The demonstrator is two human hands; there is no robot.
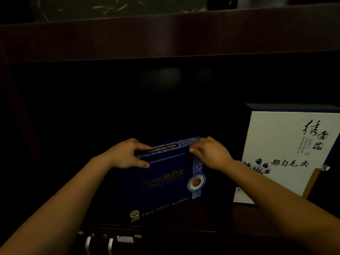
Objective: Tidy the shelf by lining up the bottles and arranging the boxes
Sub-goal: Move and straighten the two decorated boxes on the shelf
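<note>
A dark blue box (165,183) with blue-and-white porcelain trim and a red round emblem stands upright on the dark wooden shelf (211,216), in the middle of the view. My left hand (128,155) grips its top left corner, thumb on the front face. My right hand (209,153) holds its top right corner from above. To the right stands a tall white box (279,153) with black calligraphy and blue flowers, a gap apart from the blue box. No bottles are visible in the dim compartment.
The shelf compartment is very dark, and its back and left part cannot be made out. A thick wooden board (165,35) runs overhead with a dark patterned box (117,6) on it. Metal handles (99,243) show below the shelf's front edge.
</note>
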